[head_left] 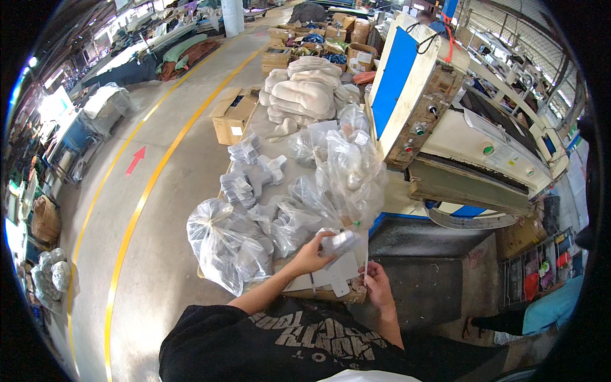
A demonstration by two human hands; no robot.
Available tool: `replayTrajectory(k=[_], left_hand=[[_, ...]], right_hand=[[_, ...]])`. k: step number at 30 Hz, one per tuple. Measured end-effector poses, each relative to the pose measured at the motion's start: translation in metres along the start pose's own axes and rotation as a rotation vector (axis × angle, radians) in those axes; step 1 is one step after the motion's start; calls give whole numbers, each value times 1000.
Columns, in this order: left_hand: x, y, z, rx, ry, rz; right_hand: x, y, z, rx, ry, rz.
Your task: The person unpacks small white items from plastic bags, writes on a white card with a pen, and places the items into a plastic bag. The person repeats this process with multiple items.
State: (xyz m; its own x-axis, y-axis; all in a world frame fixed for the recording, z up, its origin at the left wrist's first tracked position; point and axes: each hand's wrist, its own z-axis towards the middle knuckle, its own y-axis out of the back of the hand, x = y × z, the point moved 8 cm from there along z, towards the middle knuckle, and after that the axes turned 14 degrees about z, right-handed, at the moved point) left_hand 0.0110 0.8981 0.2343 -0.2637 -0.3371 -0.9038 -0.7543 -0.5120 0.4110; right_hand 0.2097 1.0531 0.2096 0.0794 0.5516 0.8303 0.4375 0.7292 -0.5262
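Observation:
My left hand (pixel 310 256) reaches over the near end of the work table and is closed around a small stack of pale grey cut pieces (pixel 342 242). Under it lie flat white card-like sheets (pixel 340 270). My right hand (pixel 378 284) is at the table's right edge, its fingers bent together by a thin white strip; what they hold is too small to make out. Clear plastic bags (pixel 229 248) filled with pale pieces lie to the left, and more clear bags (pixel 349 169) are heaped beyond the left hand. Stacks of grey cut pieces (pixel 245 181) sit at the table's left side.
A large cream and blue machine (pixel 439 121) stands close on the right. Pale fabric pieces (pixel 305 89) are piled at the table's far end, with a cardboard box (pixel 232 118) beside it. A marked walkway (pixel 143 210) runs along the left. Another person's blue-clad part (pixel 554 305) shows at lower right.

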Motion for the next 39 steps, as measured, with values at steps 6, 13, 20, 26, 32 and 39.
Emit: replayTrajectory(k=[6, 13, 20, 26, 32, 39], left_hand=[[5, 13, -40, 133, 169, -1230], [44, 7, -66, -213, 234, -1091], [22, 36, -79, -447, 177, -595], [41, 23, -75, -236, 123, -662], [15, 14, -87, -26, 429, -876], [26, 4, -85, -2, 462, -730]], right_hand=[[25, -54, 15, 146, 59, 127], [26, -136, 15, 322, 26, -113], [-3, -159, 25, 295, 88, -475], [-7, -154, 28, 256, 209, -467], [5, -146, 28, 172, 264, -580], [18, -145, 28, 122, 377, -736]])
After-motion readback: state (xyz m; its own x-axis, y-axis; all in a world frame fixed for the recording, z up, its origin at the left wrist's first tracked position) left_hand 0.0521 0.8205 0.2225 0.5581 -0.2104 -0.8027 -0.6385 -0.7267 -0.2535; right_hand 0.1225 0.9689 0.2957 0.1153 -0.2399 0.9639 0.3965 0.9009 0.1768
